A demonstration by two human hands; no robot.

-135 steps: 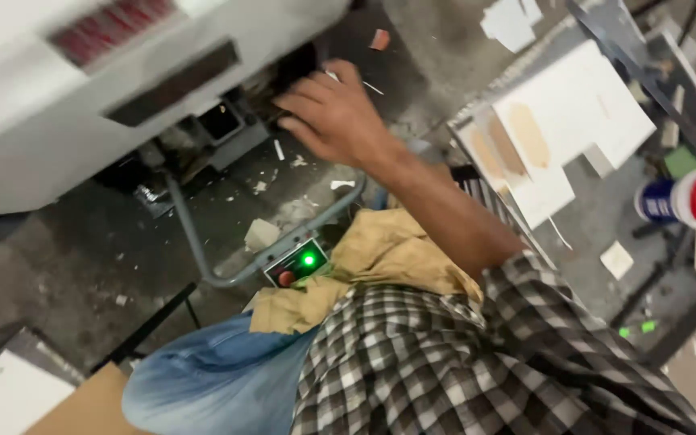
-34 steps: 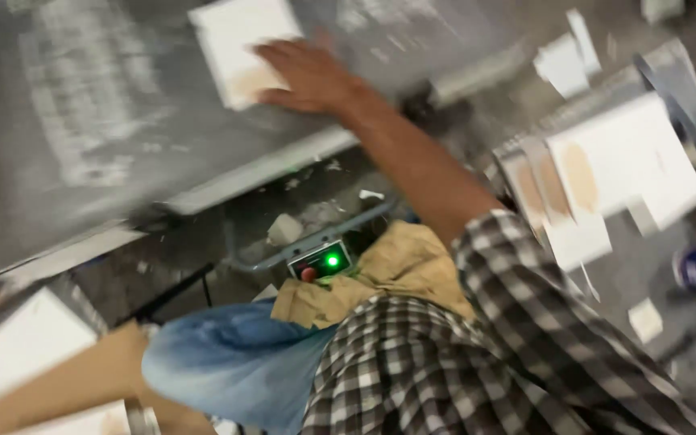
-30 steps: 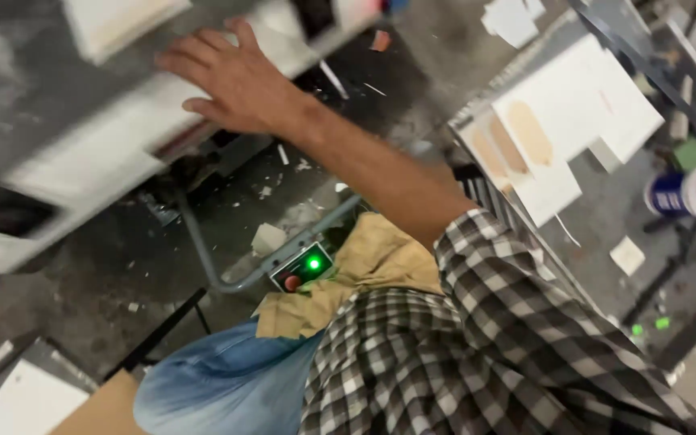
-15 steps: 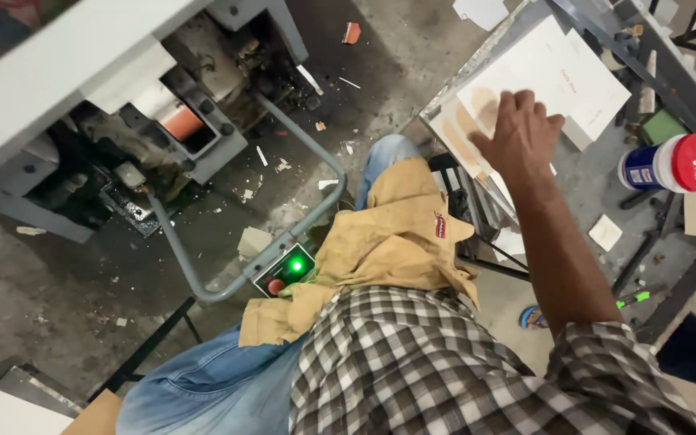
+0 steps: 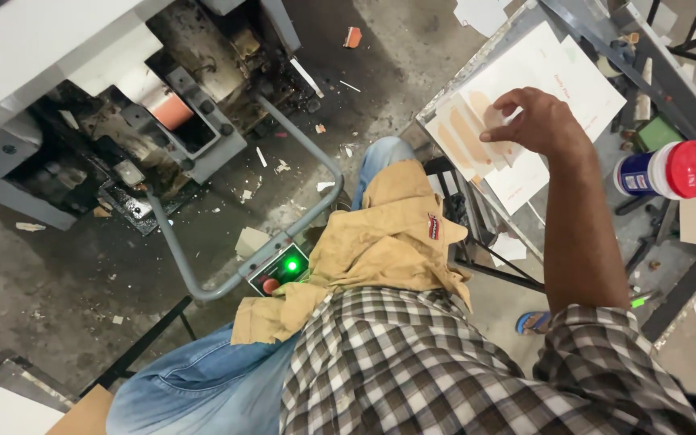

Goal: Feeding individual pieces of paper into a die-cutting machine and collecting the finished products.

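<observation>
My right hand (image 5: 537, 121) reaches out to the right over a stack of white sheets (image 5: 561, 68) with tan oval patches. The stack lies on a grey metal table (image 5: 670, 80). The fingers are bent and the thumb and fingertips pinch the top sheet near its left part. My left hand is not in view. A tan cloth (image 5: 388, 234) lies across my lap over blue jeans (image 5: 195, 387).
A grey machine (image 5: 122, 121) with an orange roller stands at upper left. Its bent metal bar (image 5: 203, 282) carries a control box with a lit green button (image 5: 291, 265). A blue can with a red lid (image 5: 666, 171) lies at right. Paper scraps litter the floor.
My right hand left the machine at upper left, swung to the stack on the right table, and has now lifted slightly with its fingers curled on the top sheet.
</observation>
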